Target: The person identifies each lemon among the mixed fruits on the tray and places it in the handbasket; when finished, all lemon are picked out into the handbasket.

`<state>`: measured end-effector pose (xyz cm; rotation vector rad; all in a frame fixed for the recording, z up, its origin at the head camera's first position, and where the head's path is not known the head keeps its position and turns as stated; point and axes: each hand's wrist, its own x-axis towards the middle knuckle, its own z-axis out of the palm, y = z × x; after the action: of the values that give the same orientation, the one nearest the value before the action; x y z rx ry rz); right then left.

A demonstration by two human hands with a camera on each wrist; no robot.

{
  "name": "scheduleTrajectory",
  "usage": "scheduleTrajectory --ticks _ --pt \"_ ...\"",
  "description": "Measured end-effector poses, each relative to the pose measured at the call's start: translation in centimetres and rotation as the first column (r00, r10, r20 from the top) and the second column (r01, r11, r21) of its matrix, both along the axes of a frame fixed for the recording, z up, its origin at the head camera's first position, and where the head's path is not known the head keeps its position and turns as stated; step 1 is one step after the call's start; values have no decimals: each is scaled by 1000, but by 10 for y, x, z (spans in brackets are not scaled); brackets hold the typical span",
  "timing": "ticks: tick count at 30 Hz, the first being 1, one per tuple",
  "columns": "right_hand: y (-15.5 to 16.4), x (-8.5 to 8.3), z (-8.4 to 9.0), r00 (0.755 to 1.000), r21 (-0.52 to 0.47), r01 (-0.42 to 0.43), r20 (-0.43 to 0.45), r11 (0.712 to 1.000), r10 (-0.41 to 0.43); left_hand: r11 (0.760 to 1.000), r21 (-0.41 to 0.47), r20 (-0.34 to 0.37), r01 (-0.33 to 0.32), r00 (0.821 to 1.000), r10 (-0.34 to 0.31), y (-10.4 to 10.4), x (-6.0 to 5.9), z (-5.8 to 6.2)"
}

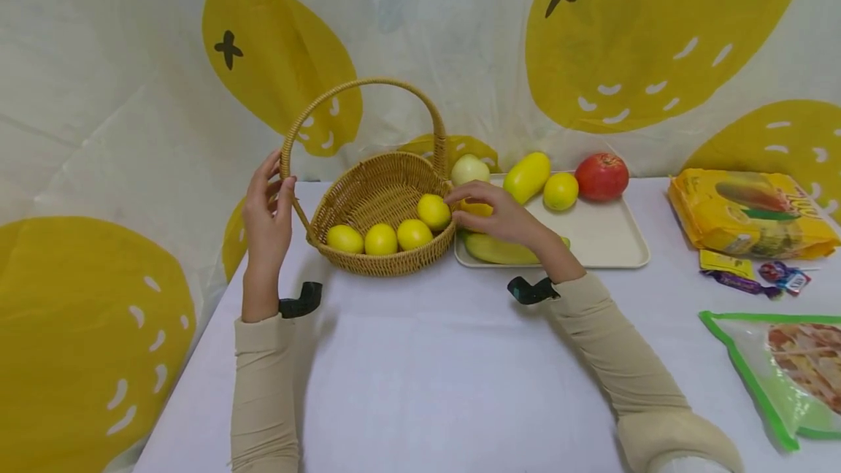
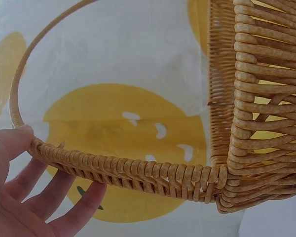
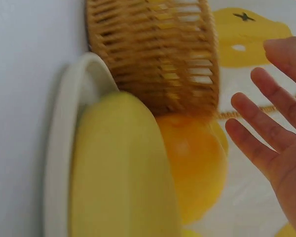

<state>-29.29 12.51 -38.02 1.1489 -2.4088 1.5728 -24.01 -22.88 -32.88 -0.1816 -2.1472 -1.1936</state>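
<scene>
A wicker basket point(image 1: 384, 261) with a tall arched handle holds several yellow lemons point(image 1: 380, 239) along its near side. My left hand point(image 1: 268, 228) grips the left side of the handle point(image 2: 133, 170), thumb on one side and fingers behind it. At the basket's right rim, my right hand point(image 1: 496, 216) hovers beside the rightmost lemon point(image 1: 434, 212). Its fingers are spread and hold nothing in the right wrist view. Under that hand lie a long yellow banana-shaped fruit point(image 3: 121, 173) and a round orange fruit point(image 3: 195, 165), partly hidden in the head view.
A white tray point(image 1: 607, 232) right of the basket bears a red pomegranate point(image 1: 601, 177), a lemon point(image 1: 561, 191), an oblong yellow fruit point(image 1: 527, 177) and a pale round one point(image 1: 469, 170). Farther right are a yellow snack bag point(image 1: 752, 214), wrapped candies point(image 1: 739, 282) and a green-edged bag point(image 1: 782, 371).
</scene>
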Motion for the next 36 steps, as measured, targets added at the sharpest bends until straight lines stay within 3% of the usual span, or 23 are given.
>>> scheduleTrajectory --ticks 7,14,19,23,27,36 --pt "33 -8 2 992 -9 112 63 994 -111 1000 -8 15 -19 1000 19 2 1 0" --pt "71 -17 -1 948 44 300 95 953 -303 1000 -1 -13 5 1000 -5 2 -1 0" --pt "92 -24 -12 924 72 380 27 922 -382 1000 6 -6 5 1000 -5 1 -1 0" --pt "102 -27 -21 908 81 418 -42 905 -416 1000 0 12 -5 1000 5 0 0 0" --pt "110 -29 -28 896 115 442 -27 889 -442 1000 1 13 -1 1000 1 1 1 0" --pt "118 -31 -37 899 142 437 -35 888 -436 1000 7 -11 2 1000 -1 1 0 -1"
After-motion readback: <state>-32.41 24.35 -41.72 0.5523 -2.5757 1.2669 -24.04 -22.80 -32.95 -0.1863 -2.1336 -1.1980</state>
